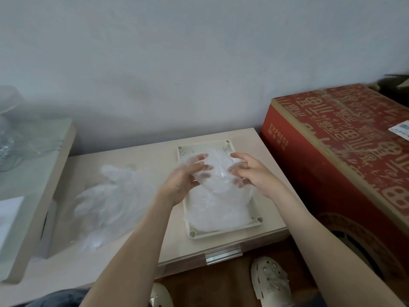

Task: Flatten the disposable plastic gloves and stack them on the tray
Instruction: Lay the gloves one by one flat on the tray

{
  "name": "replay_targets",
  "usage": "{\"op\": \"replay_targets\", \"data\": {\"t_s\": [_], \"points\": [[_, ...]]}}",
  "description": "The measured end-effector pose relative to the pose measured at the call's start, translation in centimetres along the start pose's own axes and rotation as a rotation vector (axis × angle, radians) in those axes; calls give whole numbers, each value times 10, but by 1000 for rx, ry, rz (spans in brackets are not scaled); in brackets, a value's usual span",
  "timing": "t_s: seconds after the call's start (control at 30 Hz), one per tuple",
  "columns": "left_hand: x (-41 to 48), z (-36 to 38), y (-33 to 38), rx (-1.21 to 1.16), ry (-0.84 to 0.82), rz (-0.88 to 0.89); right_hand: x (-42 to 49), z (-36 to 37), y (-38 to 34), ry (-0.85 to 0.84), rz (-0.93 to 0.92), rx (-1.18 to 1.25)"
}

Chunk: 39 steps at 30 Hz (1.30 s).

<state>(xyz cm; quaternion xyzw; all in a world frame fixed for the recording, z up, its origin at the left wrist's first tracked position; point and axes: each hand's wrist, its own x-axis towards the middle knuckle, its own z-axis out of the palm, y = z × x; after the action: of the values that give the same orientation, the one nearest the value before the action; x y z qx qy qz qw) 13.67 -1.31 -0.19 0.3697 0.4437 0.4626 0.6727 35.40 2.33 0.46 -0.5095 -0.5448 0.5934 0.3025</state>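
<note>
Setting: a domestic room, likely a home. You faced a low pale wood-grain table (137,156) against a plain grey-white wall (199,52); a red printed cardboard courier box (343,151) stood alongside; you wore cream perforated clogs (270,282).

Head view, downward (close over tray (193,234))

— Can anything be read here?
— One word: "EXPRESS", in pale capitals on the red box (332,173), near its upper left corner.
— And the rest of the box?
— Patterned characters and a white label (401,130), both too blurred to read.
</note>
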Motion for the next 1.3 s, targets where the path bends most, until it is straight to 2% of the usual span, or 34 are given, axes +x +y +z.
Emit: {"op": "replay_targets", "data": {"t_s": [0.17, 0.27, 0.47, 0.57, 0.67, 0.9, 1.0, 1.17, 1.3], "points": [[14, -2, 4, 208, 73, -15, 8, -2, 1, 112, 12, 38], [16, -5, 6, 182, 121, -61, 13, 2, 4, 186, 41, 89], [7, -19, 3, 61, -4, -143, 20, 16, 8, 364, 112, 274], [4, -21, 0, 149, -12, -150, 19, 20, 14, 406, 120, 374], [6, -20, -5, 249, 64, -129, 14, 23, 14, 294, 114, 426], [-6, -19, -6, 161, -69, -104, 2, 20, 1, -91, 225, 497], [-10, -18, -4, 127, -136, -110, 2, 18, 1, -134, 203, 565], [-12, -20, -3, 109, -150, -113, 7, 13, 2, -164, 19, 648], [-10, -21, -10, 177, -129, -118, 12, 9, -1, -96, -82, 531]]}}
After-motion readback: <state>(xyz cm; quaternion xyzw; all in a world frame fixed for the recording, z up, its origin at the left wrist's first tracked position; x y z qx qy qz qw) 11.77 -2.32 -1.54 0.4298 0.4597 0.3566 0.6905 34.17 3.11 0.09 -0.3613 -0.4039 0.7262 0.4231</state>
